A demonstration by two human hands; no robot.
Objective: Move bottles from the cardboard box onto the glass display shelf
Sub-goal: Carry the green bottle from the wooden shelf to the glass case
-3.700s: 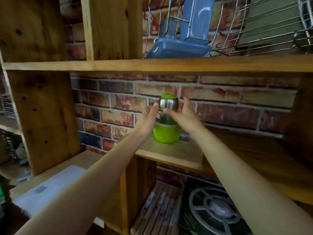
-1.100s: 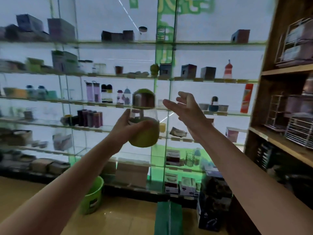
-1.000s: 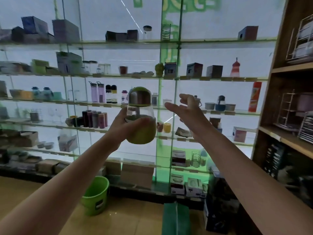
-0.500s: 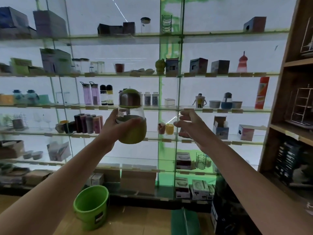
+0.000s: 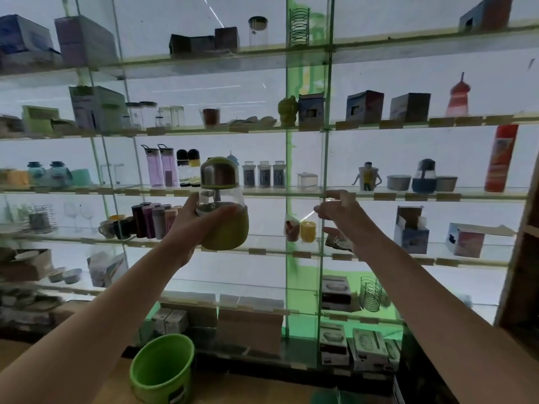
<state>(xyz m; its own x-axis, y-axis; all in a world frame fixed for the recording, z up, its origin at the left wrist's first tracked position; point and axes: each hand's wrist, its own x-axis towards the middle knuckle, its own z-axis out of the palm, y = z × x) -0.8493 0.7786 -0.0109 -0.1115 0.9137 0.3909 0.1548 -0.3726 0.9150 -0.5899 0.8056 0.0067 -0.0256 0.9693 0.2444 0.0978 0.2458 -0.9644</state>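
Bottle [image 5: 223, 204]: brushed-metal cap, clear glass, matt green base.

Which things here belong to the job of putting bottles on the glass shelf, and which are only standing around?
Belong to the job:
- green bottle, held in the left hand
- glass shelf
- right hand, empty, reaching forward

Only standing around:
- green bucket on the floor
- purple bottles
- red spray can
- yellow cup

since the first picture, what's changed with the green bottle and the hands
The green bottle left the wooden shelf, where both hands touched it; now the left hand alone holds it up before the glass display shelf. The right hand let go and hangs open beside it. The bottle stayed upright, capped.
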